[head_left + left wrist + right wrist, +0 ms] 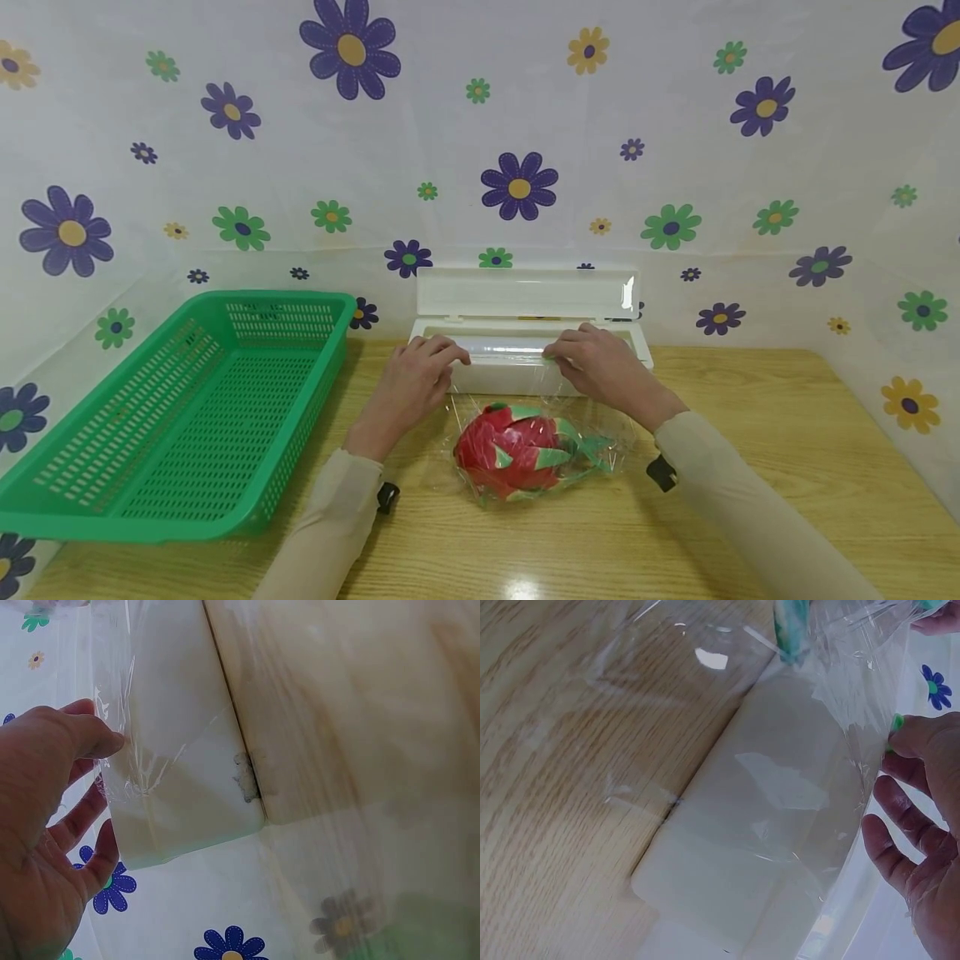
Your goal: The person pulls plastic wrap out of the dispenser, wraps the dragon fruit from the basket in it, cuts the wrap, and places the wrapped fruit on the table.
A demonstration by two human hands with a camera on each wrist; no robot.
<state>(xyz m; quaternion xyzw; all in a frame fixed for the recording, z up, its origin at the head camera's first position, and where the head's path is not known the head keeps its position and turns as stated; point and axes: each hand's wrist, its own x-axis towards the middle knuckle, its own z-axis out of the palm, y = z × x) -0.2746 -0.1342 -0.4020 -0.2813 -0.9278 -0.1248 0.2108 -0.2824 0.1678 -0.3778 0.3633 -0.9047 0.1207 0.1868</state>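
Note:
A red dragon fruit [510, 454] with green-tipped scales lies on the table under clear cling film [780, 780]. The film stretches back to a white dispenser box [498, 382], whose lid [525, 293] stands up and whose film roll [491, 346] shows inside. At the box's front rim, left of centre, my left hand [416, 375] pinches the film's edge, thumb on top. Farther right on that rim, my right hand [603, 362] pinches a small green piece [896, 729], which looks like a cutter slider. Film covers part of the box's front.
To the left stands a green perforated plastic basket [112, 527], close to my left forearm. Behind the box hangs a white sheet [450, 125] printed with flowers. Everything sits on a wood-grain table [750, 433].

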